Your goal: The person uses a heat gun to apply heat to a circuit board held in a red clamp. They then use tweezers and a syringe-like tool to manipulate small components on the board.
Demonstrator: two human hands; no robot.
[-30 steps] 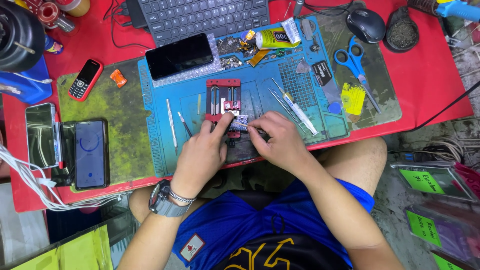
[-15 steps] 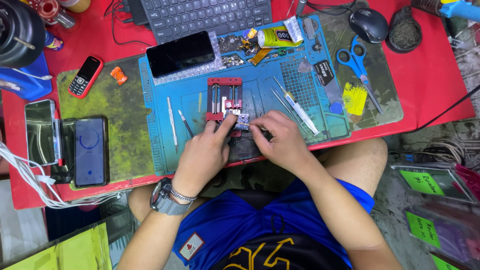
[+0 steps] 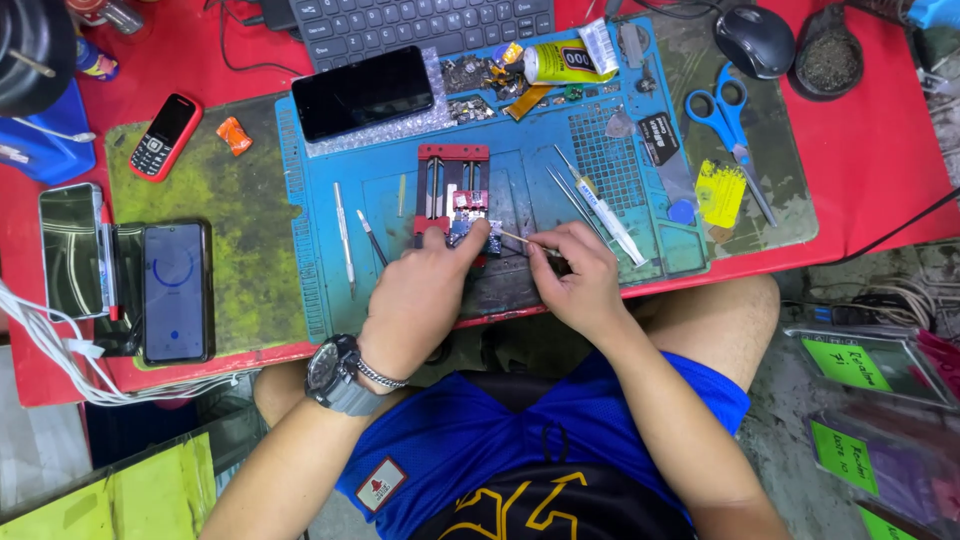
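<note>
- Shifted since earlier frame: right hand (image 3: 578,278), thin stick (image 3: 522,240) now drawn slightly away from clamp.
- Left hand (image 3: 425,300): fingers pressed together on small circuit board (image 3: 466,228).
- Right-hand fingers pinched on stick, at 3 o'clock of board.
- Board held in red clamp (image 3: 452,190), blue mat (image 3: 500,180) centre.

Dark phone screen (image 3: 363,92) up top; lit blue phone screen (image 3: 173,290) left; yellow glue tube (image 3: 565,62).
</note>
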